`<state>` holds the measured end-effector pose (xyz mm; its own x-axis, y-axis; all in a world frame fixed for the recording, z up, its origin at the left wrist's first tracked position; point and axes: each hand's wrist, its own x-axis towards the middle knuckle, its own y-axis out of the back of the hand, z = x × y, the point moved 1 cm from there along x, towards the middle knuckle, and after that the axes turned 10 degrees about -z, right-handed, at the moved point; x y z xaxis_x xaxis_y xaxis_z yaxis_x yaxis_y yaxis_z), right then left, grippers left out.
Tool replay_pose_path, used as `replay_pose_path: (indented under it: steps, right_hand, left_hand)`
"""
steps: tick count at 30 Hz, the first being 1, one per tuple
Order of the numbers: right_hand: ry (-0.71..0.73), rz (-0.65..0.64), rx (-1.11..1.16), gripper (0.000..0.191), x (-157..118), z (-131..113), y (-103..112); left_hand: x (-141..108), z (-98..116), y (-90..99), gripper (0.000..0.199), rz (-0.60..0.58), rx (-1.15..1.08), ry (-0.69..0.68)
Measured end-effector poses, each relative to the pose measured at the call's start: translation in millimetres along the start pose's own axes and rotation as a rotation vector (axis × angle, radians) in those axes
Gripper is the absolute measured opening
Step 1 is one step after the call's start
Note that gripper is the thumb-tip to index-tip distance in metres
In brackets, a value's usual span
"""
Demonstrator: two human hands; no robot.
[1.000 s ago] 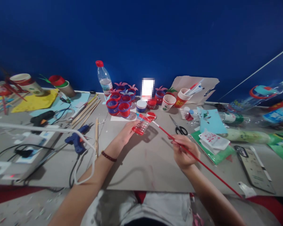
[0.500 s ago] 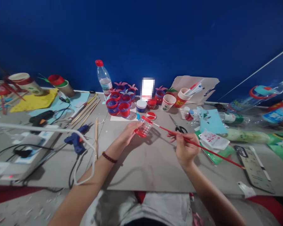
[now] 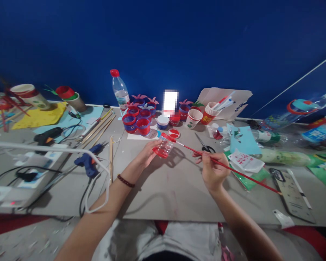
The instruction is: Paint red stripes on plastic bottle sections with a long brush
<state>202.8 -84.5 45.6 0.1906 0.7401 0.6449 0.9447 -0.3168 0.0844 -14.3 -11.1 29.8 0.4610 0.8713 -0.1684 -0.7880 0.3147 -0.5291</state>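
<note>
A small clear plastic cup with red bands at both ends is tilted in my left hand, whose fingers wrap its left side. My right hand grips a long red-handled paintbrush near its middle. The brush tip touches or nearly touches the cup's upper red band. Just behind the cup lies a round lid with red paint. Beside it are a white-lidded jar and a small tub of red paint. Several red and blue painted cups stand to the left.
Black scissors lie behind my right hand. At left are a blue glue gun, wooden sticks, a power strip and a looping white cable. At right are a phone, plastic bottles and paper cups.
The clear cup has shifted or turned very slightly in my left hand. My right hand and the brush stay almost where they were.
</note>
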Motion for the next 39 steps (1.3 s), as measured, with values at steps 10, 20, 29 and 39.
replay_pose_path:
  steps: [10, 20, 29, 39]
  right_hand:
    - [0.0, 0.044, -0.042, 0.017, 2.9, 1.0, 1.6]
    - [0.009, -0.013, 0.062, 0.015, -3.3, 1.4, -2.4]
    - [-0.036, -0.028, 0.02, 0.015, -2.0, 0.2, -2.9]
    - [-0.007, -0.014, 0.011, 0.014, 0.3, -1.2, -1.2]
  left_hand:
    - [-2.4, 6.5, -4.7, 0.037, 0.041, 0.0, -0.017]
    - [-3.7, 2.8, -9.7, 0.04, 0.147, 0.289, -0.059]
    - [-4.3, 3.7, -11.3, 0.038, 0.107, 0.254, -0.062]
    - [-0.8, 2.2, -5.8, 0.041, 0.065, 0.192, -0.038]
